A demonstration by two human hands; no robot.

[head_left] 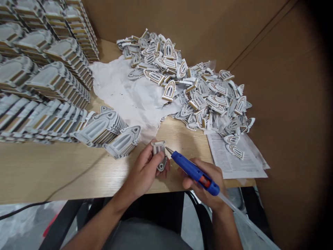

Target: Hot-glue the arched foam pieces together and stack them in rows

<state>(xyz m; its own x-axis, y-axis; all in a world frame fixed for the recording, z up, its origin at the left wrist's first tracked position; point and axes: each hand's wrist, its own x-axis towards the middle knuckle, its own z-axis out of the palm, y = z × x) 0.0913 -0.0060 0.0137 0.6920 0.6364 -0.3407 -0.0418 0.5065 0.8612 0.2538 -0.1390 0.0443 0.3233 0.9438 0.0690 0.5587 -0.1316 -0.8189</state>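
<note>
The left hand [145, 168] pinches a small arched window piece [159, 154], likely light and stiff, by its edges; beside it, the right hand [205, 184] grips a blue glue gun [194, 171].

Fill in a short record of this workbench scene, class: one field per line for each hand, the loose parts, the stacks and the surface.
Left hand: holds a small grey arch-shaped window piece
Right hand: grips a blue glue gun, nozzle close to the piece
Loose parts: heap of white-and-gold arched window pieces on crumpled white paper
Stacks: rows of grey arched pieces, left
Surface: light wooden table
</note>
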